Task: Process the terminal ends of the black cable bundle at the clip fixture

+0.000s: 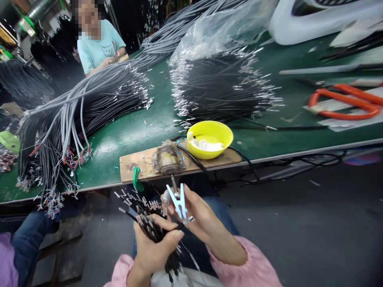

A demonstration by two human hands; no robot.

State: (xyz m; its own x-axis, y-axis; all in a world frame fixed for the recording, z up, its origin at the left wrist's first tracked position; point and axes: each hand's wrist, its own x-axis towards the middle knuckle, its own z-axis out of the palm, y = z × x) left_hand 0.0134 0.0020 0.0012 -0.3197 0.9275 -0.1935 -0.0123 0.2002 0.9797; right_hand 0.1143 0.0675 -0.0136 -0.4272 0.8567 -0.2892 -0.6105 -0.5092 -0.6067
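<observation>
My left hand (155,247) is wrapped round a bundle of short black cables (149,225) with bare, silvery ends, held over my lap. Close on its right, my right hand (194,215) is closed near a light-blue clothespin-like clip (179,202); its fingertips are partly hidden, and what exactly they grip cannot be made out. Just above the clip, a thin metal tip points down from a brownish device (169,158) on a wooden board (142,161). A yellow bowl (209,139) with white material inside stands on the board's right part.
On the green table (104,139) lie grey and black cable bundles (110,91), a wide stack of black wires (218,87), plastic wrap (221,28) and orange-handled scissors (344,101). A green hook (137,179) is at the board's edge. A person (98,48) works across the table.
</observation>
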